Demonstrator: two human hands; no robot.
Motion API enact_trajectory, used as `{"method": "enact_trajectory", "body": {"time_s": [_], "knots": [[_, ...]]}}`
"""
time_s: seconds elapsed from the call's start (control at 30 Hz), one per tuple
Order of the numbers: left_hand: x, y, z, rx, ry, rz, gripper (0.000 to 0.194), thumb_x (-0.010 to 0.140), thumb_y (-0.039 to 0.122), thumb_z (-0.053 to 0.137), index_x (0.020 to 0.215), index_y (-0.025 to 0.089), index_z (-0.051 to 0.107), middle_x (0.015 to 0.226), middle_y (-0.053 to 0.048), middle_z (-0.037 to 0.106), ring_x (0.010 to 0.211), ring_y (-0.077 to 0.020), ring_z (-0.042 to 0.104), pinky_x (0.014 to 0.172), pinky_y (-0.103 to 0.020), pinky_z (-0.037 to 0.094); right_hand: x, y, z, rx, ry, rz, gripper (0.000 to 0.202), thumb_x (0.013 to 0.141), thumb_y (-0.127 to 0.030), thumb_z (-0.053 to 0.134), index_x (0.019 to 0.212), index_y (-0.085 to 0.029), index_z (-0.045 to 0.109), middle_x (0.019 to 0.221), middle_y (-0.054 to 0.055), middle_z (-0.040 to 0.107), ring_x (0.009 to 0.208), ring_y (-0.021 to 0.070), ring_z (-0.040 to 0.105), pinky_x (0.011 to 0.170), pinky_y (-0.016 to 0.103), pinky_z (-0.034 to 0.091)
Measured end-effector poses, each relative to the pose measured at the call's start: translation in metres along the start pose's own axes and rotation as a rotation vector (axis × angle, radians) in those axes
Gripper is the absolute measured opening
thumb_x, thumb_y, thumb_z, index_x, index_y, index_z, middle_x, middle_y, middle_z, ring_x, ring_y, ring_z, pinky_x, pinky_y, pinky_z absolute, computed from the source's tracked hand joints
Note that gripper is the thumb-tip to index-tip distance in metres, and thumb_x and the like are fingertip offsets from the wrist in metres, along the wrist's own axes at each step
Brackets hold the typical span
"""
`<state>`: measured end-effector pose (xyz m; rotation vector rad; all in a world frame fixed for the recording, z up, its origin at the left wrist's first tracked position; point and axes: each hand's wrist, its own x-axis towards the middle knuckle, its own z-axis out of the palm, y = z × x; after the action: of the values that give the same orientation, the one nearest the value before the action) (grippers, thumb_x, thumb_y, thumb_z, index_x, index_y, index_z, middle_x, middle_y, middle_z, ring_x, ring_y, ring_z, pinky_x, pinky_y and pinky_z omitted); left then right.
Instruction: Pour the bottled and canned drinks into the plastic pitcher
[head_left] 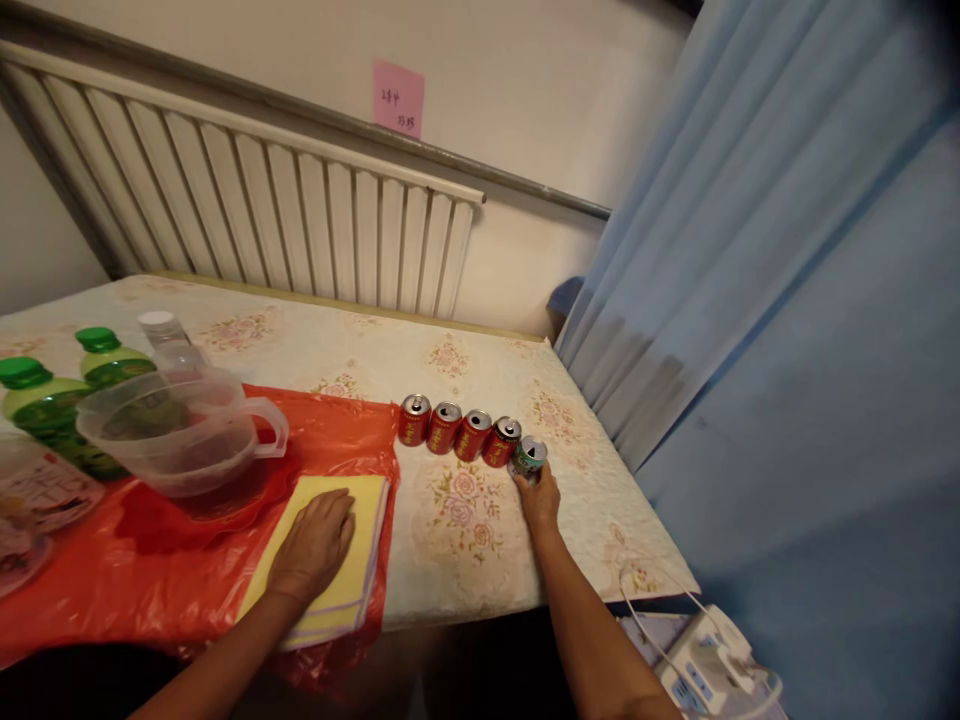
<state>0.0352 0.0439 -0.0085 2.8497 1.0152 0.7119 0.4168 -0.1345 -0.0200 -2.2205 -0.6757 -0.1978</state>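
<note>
My left hand [313, 540] lies flat on a folded yellow cloth [352, 590] with a pale purple border, its fingers stretched out. At the right end of a row of cans, my right hand [541, 495] is closed around a green drink can [532, 452], whose top shows an opened mouth. The other cans in the row are red with yellow lettering: one red can [414, 420] at the left end, then more red cans [473, 436] beside it, and a red can with a dark rim [502, 442] next to the green one. All stand upright on the flowered tablecloth [427, 560].
A red plastic sheet [187, 590] covers the table's left part. On it are a clear plastic jug [180, 430] with a handle, and green-capped bottles [112, 360]. A white power strip [709, 660] sits below the right edge; a blue curtain [750, 300] hangs at right.
</note>
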Motion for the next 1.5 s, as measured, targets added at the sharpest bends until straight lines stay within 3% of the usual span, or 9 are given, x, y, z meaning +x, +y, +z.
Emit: {"method": "enact_trajectory", "body": {"time_s": [1.2,1.5], "knots": [[-0.0003,-0.0001,0.0004,-0.046,0.029,-0.022,0.032,0.093,0.031,0.043,0.113,0.016,0.062,0.122,-0.015,0.065,0.116,-0.0284,0.058,0.103,-0.045,0.044,-0.0007,-0.0008,-0.0004,0.001,0.006,-0.021,0.053,0.075,-0.039,0.067,0.122,-0.016,0.06,0.101,0.013,0.071,0.092,0.0282,0.065,0.076,0.032,0.045],[-0.0005,0.0001,0.0,-0.07,0.037,-0.037,0.03,0.093,0.031,0.044,0.113,0.018,0.063,0.122,-0.014,0.065,0.117,-0.0284,0.058,0.101,-0.045,0.045,-0.0009,-0.0002,-0.0002,-0.009,0.008,-0.026,0.058,0.075,-0.039,0.068,0.127,-0.016,0.058,0.101,0.013,0.071,0.093,0.0287,0.065,0.078,0.033,0.046]]}}
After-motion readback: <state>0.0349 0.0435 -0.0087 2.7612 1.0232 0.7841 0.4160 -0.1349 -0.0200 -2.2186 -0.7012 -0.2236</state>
